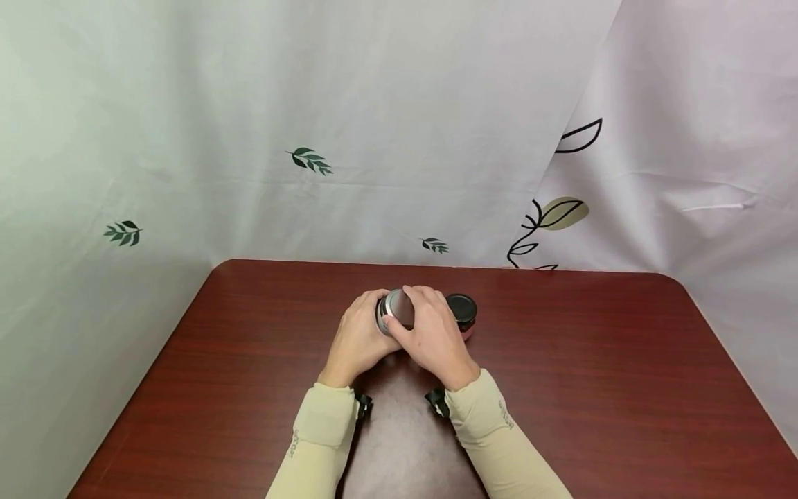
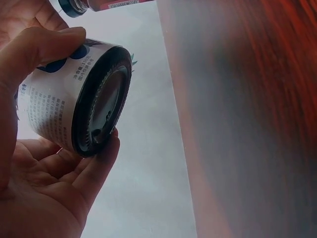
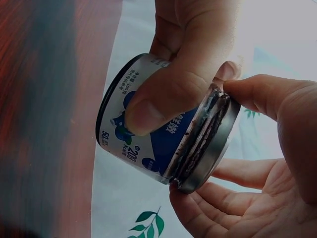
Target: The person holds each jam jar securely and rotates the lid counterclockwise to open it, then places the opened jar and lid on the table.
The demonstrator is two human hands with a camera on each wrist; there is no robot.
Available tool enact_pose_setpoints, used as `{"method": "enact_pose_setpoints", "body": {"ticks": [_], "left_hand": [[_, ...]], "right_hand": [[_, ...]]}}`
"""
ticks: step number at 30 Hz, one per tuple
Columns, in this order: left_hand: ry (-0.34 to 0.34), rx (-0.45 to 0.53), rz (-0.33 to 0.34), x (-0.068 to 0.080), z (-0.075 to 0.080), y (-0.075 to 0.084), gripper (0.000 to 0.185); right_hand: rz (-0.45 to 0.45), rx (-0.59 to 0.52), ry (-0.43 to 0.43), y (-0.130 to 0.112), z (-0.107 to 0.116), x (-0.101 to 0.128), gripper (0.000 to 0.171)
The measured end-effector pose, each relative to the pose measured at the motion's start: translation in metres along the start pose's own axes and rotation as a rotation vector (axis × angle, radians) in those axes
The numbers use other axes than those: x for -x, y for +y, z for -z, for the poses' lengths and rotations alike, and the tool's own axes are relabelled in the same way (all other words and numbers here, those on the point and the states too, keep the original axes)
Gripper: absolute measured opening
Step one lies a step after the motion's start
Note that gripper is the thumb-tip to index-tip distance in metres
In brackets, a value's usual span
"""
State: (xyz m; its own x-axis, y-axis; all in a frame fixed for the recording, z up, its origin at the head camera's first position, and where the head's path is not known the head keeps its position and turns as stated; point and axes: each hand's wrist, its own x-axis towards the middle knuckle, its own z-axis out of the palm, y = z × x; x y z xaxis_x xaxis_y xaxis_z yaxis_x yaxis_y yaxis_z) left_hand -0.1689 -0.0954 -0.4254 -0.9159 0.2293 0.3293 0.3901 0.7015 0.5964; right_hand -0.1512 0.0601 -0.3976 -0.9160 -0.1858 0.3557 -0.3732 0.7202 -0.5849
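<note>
A small jar (image 3: 166, 126) with a white and blue label showing blueberries is held between both hands, tilted. My left hand (image 1: 360, 339) grips its body, the thumb lying across the label. With my right hand (image 1: 434, 333) I hold the silver lid (image 3: 214, 148) by its edge, thumb on one side and fingertips on the other. The lid sits on the jar. In the left wrist view the jar's dark-rimmed base (image 2: 104, 104) faces outward. Part of the jar is covered by my fingers in the head view.
A second jar with a black lid (image 1: 461, 307) and a reddish body stands on the table just right of my right hand, partly behind it. The dark red wooden table (image 1: 580, 360) reaches back to a pale curtain (image 1: 399, 125) printed with leaves.
</note>
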Motion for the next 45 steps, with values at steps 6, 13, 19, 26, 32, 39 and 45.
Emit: {"method": "enact_pose_setpoints", "body": {"ticks": [6,13,19,26,32,39,45], "left_hand": [[-0.009,0.006,0.007,0.0003,-0.0002,0.0003,0.069],[-0.003,0.004,-0.002,0.0008,-0.0007,-0.0004,0.069],[0.003,-0.003,-0.016,0.0012,-0.0015,-0.002,0.07],[-0.002,-0.001,-0.009,0.0018,-0.0011,-0.0025,0.07],[-0.01,-0.004,-0.011,0.0012,-0.0009,-0.0024,0.07],[-0.011,-0.009,-0.013,0.0002,-0.0012,-0.0025,0.07],[-0.009,-0.009,-0.009,-0.0007,-0.0019,-0.0029,0.07]], "right_hand": [[-0.003,-0.001,-0.009,0.0003,-0.0001,0.0008,0.054],[0.004,-0.009,-0.009,0.0008,-0.0005,0.0008,0.054],[0.001,-0.021,-0.011,0.0003,-0.0008,0.0008,0.054],[-0.002,-0.044,-0.025,0.0001,-0.0014,0.0008,0.055],[0.008,-0.048,-0.025,0.0008,-0.0014,0.0003,0.054],[0.007,-0.048,-0.025,0.0002,-0.0002,0.0,0.054],[0.006,-0.052,-0.024,0.0005,-0.0006,0.0001,0.054]]}}
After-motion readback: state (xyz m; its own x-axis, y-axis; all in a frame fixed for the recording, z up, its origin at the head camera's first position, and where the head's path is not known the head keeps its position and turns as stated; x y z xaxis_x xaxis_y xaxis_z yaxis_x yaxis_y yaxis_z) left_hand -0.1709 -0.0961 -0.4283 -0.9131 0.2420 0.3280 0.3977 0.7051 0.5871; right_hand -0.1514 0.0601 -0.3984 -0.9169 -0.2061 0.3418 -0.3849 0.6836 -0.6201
